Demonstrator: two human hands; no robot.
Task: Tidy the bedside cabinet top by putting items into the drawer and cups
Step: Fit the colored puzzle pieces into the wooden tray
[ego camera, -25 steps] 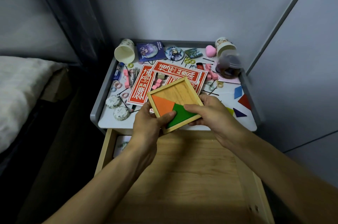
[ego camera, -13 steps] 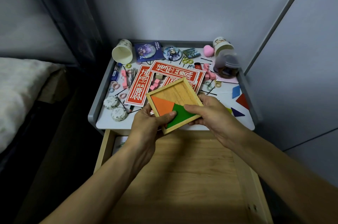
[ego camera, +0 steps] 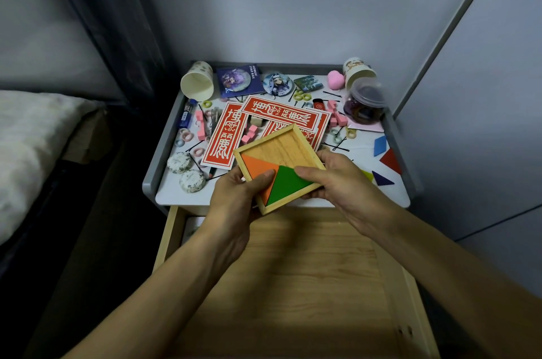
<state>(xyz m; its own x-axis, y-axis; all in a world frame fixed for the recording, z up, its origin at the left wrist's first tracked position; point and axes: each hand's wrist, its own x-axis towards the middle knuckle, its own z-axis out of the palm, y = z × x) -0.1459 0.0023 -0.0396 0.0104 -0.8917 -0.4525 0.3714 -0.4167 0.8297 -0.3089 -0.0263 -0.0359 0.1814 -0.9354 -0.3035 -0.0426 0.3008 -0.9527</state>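
Above the open drawer (ego camera: 293,270), both hands, left hand (ego camera: 234,197) and right hand (ego camera: 337,179), grip the wooden puzzle tray (ego camera: 281,150) by its edges; best kept level (loose orange and green pieces inside) while lowering it flat.

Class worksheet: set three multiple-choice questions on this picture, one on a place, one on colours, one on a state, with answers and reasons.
1. Where on the cabinet top is the blue tangram piece? A left side; B right side; C back middle.
2. Which colours sit in the wooden tray? A orange, green; B red, yellow; C pink, purple.
3. The drawer is: A shut; B removed; C pulled open.
Answers: B, it lies beside the red piece near the right rim; A, an orange triangle and a green triangle fill one corner; C, its wooden floor shows.
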